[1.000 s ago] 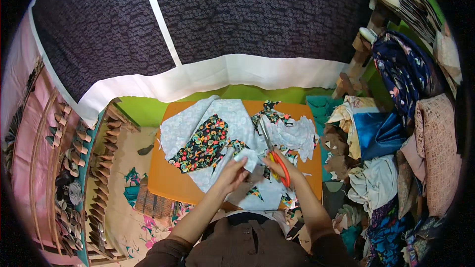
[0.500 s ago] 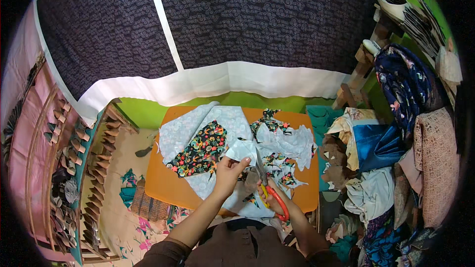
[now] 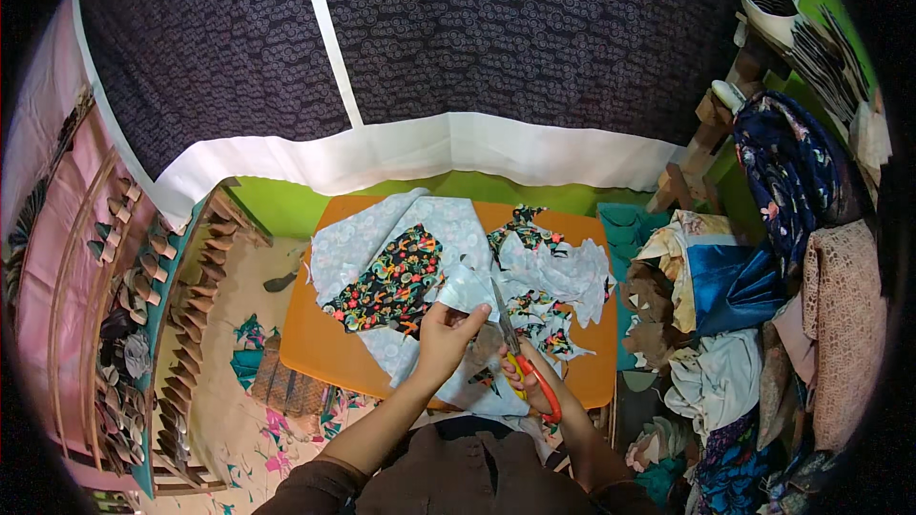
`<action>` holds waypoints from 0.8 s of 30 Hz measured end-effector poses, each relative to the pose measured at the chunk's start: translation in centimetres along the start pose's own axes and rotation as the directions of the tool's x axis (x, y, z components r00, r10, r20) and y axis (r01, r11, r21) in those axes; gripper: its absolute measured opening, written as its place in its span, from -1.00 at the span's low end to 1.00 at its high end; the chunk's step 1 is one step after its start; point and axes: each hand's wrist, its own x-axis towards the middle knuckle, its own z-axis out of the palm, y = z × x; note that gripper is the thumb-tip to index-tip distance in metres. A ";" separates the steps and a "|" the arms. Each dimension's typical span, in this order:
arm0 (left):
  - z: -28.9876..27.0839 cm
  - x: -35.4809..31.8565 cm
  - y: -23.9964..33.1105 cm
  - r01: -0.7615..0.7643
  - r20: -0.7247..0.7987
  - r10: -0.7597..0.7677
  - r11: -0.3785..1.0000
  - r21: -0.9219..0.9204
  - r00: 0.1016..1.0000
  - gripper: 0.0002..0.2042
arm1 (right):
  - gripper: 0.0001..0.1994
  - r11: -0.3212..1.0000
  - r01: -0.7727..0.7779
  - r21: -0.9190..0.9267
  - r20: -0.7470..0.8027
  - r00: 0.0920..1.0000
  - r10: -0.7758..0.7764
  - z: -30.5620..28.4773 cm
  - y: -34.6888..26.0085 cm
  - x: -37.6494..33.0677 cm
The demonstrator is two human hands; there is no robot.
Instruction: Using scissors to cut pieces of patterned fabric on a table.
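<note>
My left hand [image 3: 447,336] pinches a small white, slightly shiny piece [image 3: 468,286] between thumb and fingers, above the middle of the table. My right hand [image 3: 523,370] is closed round the red and yellow handles of a pair of scissors [image 3: 543,391]. Their blades point away from me and lie along the piece's right edge; whether they are closed is hard to make out. Under both hands spreads black flowered fabric [image 3: 396,277] with a pale underside [image 3: 358,238] folded over. To the right lie ragged offcuts [image 3: 563,277] of the same fabric.
An orange table [image 3: 305,343] carries the fabric. Piled cloth, including a shiny blue piece [image 3: 730,286], stands close on the right. Racks of pointed shoe shapes [image 3: 196,315] line the left. Scraps [image 3: 277,429] litter the floor, and a dark patterned curtain [image 3: 496,38] hangs behind.
The white piece has tilted a little in my left hand and catches the light differently. Both hands keep their holds, and the whole view has shifted slightly.
</note>
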 end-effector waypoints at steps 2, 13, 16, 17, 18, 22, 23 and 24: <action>-0.1 -0.1 0.1 0.016 0.004 -0.016 1.000 0.018 1.000 -0.74 | -0.72 0.816 0.241 -0.525 0.185 0.968 -0.167 0.6 -0.5 -0.4; 0.5 -0.3 0.7 -0.074 -0.050 0.077 0.996 0.053 0.996 -0.77 | -0.41 0.764 0.158 -0.626 0.095 0.987 -0.126 2.5 -1.4 -1.1; 0.7 -0.5 0.9 -0.087 -0.061 0.090 0.995 0.052 0.994 -0.78 | -0.19 0.849 -0.062 -0.525 -0.087 0.996 0.019 2.5 -1.7 -0.8; 0.7 -0.5 0.9 -0.086 -0.063 0.089 0.995 0.051 0.994 -0.78 | -0.20 0.905 -0.194 -0.378 -0.160 0.977 0.142 2.3 -1.7 -0.6; 0.8 -0.5 0.9 -0.083 -0.074 0.084 0.996 0.018 0.994 -0.78 | -0.20 0.905 -0.195 -0.378 -0.160 0.977 0.144 2.7 -1.9 -0.6; 0.6 -0.5 0.9 -0.066 -0.079 0.062 0.997 -0.049 0.995 -0.79 | -0.29 0.878 -0.012 -0.478 -0.053 0.998 -0.015 2.9 -1.6 -1.0; 0.5 -0.5 0.9 -0.066 -0.078 0.062 0.997 -0.050 0.995 -0.79 | -0.36 0.840 0.113 -0.531 0.045 0.993 -0.105 2.6 -1.4 -1.2; 0.4 -0.5 1.0 -0.041 -0.060 0.039 0.999 -0.032 0.997 -0.77 | -0.36 0.839 0.113 -0.532 0.045 0.993 -0.105 2.5 -1.6 -1.4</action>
